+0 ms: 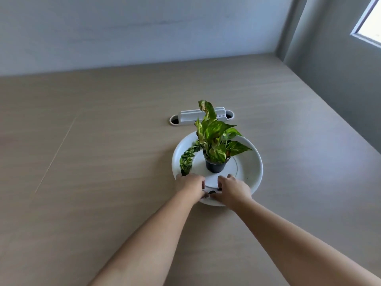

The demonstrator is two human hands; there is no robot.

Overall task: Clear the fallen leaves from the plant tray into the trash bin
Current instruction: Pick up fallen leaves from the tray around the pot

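A white round plant tray (250, 169) sits on the wooden table. In its middle stands a small black pot (214, 167) holding a plant (214, 133) with green and yellow leaves. Several fallen green leaves (186, 159) lie in a curve along the tray's left inner rim. Both hands rest on the tray's near side with fingers curled. My left hand (190, 185) and my right hand (234, 187) are close together, and dark leaf bits (212, 191) show between their thumbs. No trash bin is in view.
A white cable port with a raised cover (201, 116) is set into the table just behind the tray. Walls close off the table at the back and right, and a window (371, 23) is at the top right. Bare wooden tabletop (92, 162) spreads to the left.
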